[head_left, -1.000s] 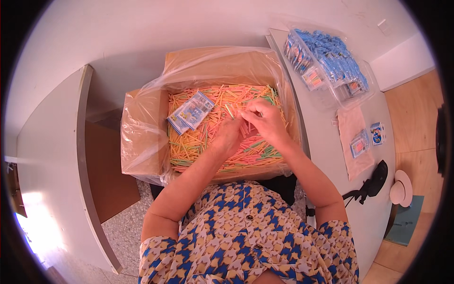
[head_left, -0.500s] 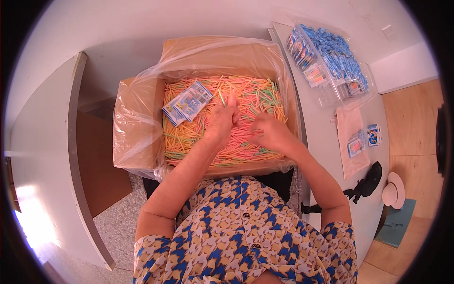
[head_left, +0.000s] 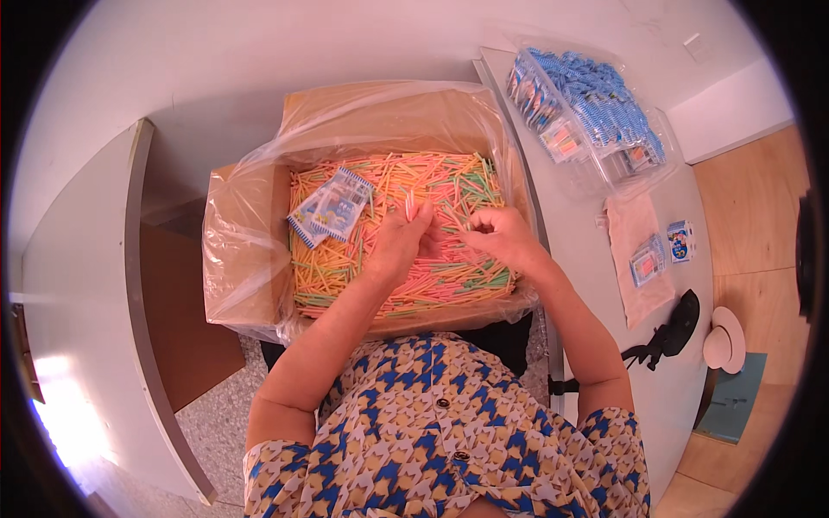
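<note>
A large cardboard box, lined with clear plastic, is filled with thin pastel sticks in pink, yellow, orange and green. Over the middle of the pile, my left hand is closed around a few of these sticks, their pale tips poking up past the fingers. To its right my right hand hovers low over the sticks, thumb and fingers curled into a pinch; what they hold, if anything, is too small to make out. Two blue-and-clear printed packets overlap on the pile's left side.
On the grey table at the right stand a clear plastic bin full of blue-edged packets, a pink cloth with packets on it, a small blue-white box and a black strapped object. A grey panel rises at the left.
My right hand's fingers have drawn together into a pinch. My left hand has lowered slightly, still gripping sticks. The whole view has shifted a little.
</note>
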`<state>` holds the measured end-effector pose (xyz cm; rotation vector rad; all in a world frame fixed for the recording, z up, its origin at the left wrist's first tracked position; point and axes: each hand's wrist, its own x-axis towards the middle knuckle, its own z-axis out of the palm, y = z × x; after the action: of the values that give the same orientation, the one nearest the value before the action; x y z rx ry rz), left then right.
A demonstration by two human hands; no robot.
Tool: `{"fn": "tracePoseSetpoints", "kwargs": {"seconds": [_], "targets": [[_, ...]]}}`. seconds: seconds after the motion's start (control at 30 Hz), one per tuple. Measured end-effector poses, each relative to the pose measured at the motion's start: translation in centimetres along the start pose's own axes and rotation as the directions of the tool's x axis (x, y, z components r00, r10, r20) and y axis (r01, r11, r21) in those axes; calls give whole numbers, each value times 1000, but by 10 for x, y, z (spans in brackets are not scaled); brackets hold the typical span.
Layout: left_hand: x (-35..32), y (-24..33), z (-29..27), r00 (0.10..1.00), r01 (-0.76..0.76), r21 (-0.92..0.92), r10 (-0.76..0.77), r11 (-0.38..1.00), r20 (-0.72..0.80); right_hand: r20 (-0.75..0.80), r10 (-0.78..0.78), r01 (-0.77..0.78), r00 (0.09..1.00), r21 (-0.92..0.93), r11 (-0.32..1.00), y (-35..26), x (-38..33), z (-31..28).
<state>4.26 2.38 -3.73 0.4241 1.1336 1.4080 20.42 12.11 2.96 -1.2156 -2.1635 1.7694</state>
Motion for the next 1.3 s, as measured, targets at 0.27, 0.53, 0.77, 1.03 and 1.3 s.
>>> {"fn": "tracePoseSetpoints", "kwargs": {"seconds": [0.27,0.53,0.77,1.03,1.3], "targets": [[2,-6,4,979,103,-204,-63,973,196,-234,-528,436,816,-350,829,10,21,25],[-7,4,6,957,169,-205,-111,964,268,107,-654,598,749,-535,597,-25,14,10],[-5,11,4,973,137,-280,-76,950,218,328,-554,611,766,-638,468,-21,29,29],[0,2,1,972,161,-305,-97,939,214,297,-641,655,708,-617,436,-20,22,28],[-2,4,-4,949,201,-341,-96,918,301,111,-708,670,698,-452,589,-22,18,17]]}}
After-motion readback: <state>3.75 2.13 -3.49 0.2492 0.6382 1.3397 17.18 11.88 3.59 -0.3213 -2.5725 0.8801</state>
